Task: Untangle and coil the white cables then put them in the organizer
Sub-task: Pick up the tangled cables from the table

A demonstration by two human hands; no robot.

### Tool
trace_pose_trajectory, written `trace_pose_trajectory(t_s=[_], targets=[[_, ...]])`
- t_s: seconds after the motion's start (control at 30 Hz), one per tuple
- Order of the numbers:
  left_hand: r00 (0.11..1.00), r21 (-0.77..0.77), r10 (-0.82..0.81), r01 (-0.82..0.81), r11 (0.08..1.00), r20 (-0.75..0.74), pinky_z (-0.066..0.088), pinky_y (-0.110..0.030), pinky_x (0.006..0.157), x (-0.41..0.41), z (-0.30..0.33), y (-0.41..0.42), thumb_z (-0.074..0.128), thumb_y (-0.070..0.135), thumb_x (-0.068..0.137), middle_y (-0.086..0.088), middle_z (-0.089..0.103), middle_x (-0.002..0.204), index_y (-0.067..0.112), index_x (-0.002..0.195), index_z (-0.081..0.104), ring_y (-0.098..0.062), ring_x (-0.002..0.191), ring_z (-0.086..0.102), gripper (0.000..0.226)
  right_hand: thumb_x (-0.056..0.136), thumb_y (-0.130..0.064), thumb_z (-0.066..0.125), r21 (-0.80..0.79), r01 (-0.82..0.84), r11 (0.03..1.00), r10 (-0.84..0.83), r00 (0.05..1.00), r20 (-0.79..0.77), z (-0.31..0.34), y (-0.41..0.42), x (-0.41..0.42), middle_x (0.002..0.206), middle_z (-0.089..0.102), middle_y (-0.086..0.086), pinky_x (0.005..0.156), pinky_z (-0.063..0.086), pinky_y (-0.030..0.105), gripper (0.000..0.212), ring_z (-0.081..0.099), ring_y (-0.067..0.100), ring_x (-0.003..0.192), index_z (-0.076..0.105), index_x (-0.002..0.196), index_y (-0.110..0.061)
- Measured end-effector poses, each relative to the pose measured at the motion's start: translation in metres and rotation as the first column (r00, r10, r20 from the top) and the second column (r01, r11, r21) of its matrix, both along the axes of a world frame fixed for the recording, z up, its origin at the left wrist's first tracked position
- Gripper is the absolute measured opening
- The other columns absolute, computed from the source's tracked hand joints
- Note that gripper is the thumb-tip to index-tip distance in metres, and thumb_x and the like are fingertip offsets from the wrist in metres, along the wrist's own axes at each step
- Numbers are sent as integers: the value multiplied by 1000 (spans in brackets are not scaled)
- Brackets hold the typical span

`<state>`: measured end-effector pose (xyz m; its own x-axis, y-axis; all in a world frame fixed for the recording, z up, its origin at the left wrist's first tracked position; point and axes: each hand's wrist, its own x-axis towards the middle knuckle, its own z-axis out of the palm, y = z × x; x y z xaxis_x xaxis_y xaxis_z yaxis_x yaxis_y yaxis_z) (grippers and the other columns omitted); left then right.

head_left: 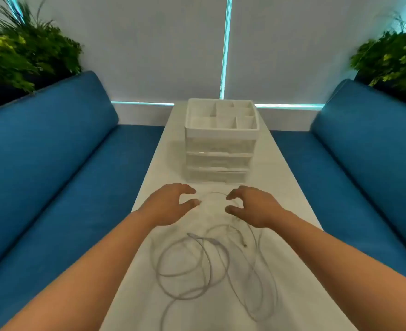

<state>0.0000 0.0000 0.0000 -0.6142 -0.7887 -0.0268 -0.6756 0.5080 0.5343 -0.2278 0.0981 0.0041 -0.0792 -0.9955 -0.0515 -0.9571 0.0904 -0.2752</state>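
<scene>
The white cables lie in a loose tangle on the near half of the long white table, their loops overlapping so that separate strands are hard to follow. A thicker cable makes round loops on the left side of the heap, thinner ones run in long ovals to the right, and one thin loop reaches farther up the table between the two hands. A small plug end shows near the right side of the tangle, and one strand runs off the bottom edge of the view.

Beyond the cables, at the far end of the table, stands the white organizer, with open compartments on top and drawer fronts below; what the drawers hold cannot be seen. Blue sofas flank the table on both sides, green plants stand behind each, and pale blinds cover the window at the back.

Both forearms reach forward over the table. The left hand and right hand hover palm down just above the far part of the tangle, fingers spread and gently curved toward each other, holding nothing. Whether any fingertip touches the thin loop cannot be told.
</scene>
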Motion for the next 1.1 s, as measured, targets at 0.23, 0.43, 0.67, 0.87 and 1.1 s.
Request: trace_pose_trajectory(t_s=[0.23,0.43,0.67,0.87,1.1], targets=[[991,93,124,-128,987,47,34,-28,105,11,-55,-36,57,40,97,3,46,148,21,138,51,-17,135,42,46,91,-45,56,107,-41,993,33,997,73,-55,-51,26,140,49,-2,98,41,36,42,46,19,125,56,130,-27],[978,129,164,-180,975,126,27,-35,112,12,-90,-77,56,36,98,-4,33,156,19,148,37,-24,144,26,57,94,-31,54,86,-94,992,86,992,87,-83,-101,29,144,45,0,101,37,35,44,42,23,127,50,137,-24],[964,-10,134,-135,991,231,24,-38,116,2,-117,-118,39,32,104,-4,28,159,16,155,22,-25,146,21,56,95,-13,45,136,-119,984,120,993,1,-107,-140,18,151,38,1,118,13,38,53,31,21,140,37,146,-22],[956,-265,244,-196,944,161,36,-36,93,-8,-137,-123,42,32,102,-3,51,134,19,131,56,-26,119,45,35,99,-21,46,-12,-149,989,148,986,-82,-127,-147,10,121,59,6,91,29,31,30,53,28,107,61,124,-18],[959,-141,275,-282,949,-63,43,-34,85,-13,-130,-117,59,23,91,-6,56,109,9,101,65,-23,102,45,17,99,-29,43,55,34,998,-37,997,63,-115,-138,15,102,53,5,64,39,32,21,53,25,81,52,104,-11]])
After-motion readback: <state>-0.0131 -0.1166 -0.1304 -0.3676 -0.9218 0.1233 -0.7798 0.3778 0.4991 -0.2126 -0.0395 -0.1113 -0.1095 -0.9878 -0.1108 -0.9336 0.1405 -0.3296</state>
